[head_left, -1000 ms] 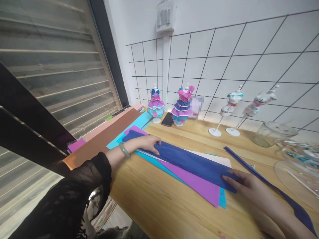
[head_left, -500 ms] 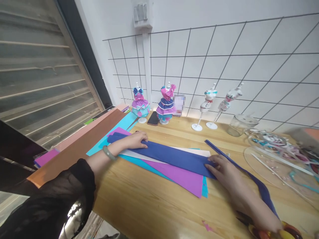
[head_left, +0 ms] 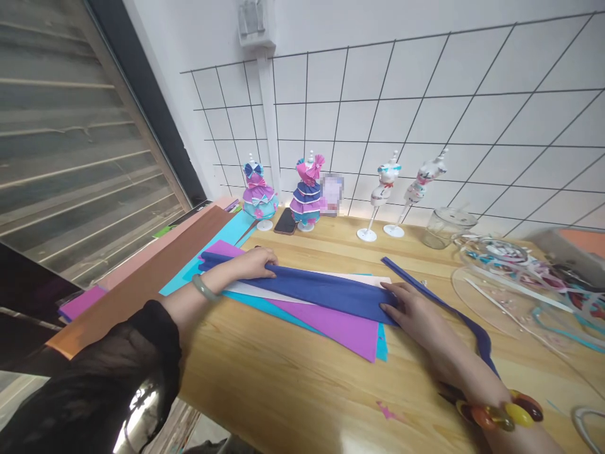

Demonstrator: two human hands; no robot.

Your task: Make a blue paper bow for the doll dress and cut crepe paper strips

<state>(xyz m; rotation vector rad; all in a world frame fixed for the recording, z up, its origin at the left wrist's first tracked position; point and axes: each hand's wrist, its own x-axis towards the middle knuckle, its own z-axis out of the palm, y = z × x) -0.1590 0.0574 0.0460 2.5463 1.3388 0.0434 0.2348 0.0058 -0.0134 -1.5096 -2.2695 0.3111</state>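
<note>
A long folded strip of dark blue paper [head_left: 326, 291] lies slantwise over a loose pile of sheets in the head view. My left hand [head_left: 255, 261] grips its upper edge toward the left, fingers curled over it. At the strip's right end, my right hand [head_left: 410, 309] pinches it between thumb and fingers. Beneath are a purple sheet [head_left: 347, 331], a light blue sheet [head_left: 274, 314] and a white sheet [head_left: 380, 281], partly covered. A narrow dark blue strip [head_left: 439, 301] curves behind and beside my right hand, passing behind the wrist.
Two dressed miniature mannequins [head_left: 307, 195] and two white ones [head_left: 385, 183] stand along the back near a phone [head_left: 285, 221]. A glass jar [head_left: 447, 228] and tangled ribbons [head_left: 515, 265] sit at right. Brown paper [head_left: 155, 271] lies left. A pink scrap [head_left: 386, 410] is in front.
The right end of the blue strip and my right hand have shifted slightly left and up in view. The strip's surface looks more creased. The whole view has moved a little.
</note>
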